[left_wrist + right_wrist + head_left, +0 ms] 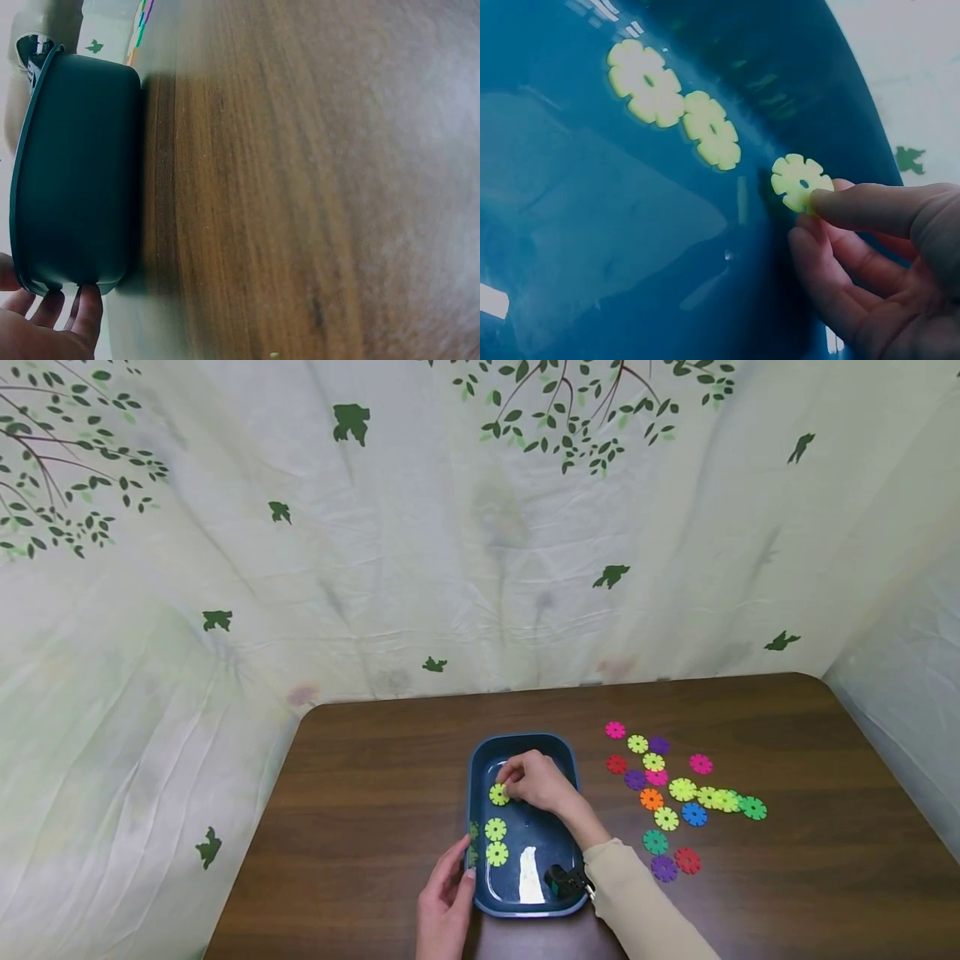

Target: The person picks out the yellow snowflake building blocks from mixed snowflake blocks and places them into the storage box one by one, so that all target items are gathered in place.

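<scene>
A dark blue tray (529,885) lies on the table. Inside it, two yellow-green flower-shaped discs (645,82) lie flat along the left side. My right hand (537,779) is over the tray and pinches a third such disc (801,182) between thumb and fingers, near the tray's wall. My left hand (446,906) holds the tray's left side. In the left wrist view its fingers (88,311) touch the outer wall, and the thumb is up by the rim.
Right of the tray, several loose flower-shaped discs are scattered: pink (701,764), orange (652,799), blue (694,814), purple (663,868), green (753,807) and others. The brown table (360,827) ends at a patterned cloth (420,568) behind. A wrist camera (564,881) sits above the tray's right edge.
</scene>
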A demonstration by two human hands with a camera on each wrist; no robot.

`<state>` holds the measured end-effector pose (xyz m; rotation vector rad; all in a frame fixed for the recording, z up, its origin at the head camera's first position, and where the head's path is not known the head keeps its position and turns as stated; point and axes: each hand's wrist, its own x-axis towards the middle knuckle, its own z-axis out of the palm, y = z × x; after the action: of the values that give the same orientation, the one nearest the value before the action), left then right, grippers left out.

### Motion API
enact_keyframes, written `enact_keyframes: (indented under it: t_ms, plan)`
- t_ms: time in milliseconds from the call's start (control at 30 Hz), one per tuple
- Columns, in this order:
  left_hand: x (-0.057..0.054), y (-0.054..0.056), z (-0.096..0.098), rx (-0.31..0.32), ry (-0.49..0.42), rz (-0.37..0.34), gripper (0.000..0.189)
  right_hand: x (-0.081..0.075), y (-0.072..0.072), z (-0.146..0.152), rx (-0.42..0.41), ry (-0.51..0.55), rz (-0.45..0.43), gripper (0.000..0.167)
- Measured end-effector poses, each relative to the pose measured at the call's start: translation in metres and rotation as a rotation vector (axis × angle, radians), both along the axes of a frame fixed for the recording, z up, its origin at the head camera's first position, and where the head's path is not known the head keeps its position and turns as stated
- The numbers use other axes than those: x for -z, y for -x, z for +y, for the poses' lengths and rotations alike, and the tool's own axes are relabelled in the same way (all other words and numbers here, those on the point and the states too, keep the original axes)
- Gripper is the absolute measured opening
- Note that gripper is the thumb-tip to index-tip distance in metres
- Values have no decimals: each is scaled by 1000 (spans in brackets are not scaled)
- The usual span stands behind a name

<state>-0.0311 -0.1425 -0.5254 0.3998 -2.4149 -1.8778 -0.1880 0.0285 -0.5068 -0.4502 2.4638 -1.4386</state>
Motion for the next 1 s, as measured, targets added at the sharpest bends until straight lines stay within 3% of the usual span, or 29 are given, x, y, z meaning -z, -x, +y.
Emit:
enact_keyframes:
  t_ms: [1000]
  plan:
    - [4, -1, 0, 8, -67, 70, 43, 5, -3, -13, -75, -120, 64, 11]
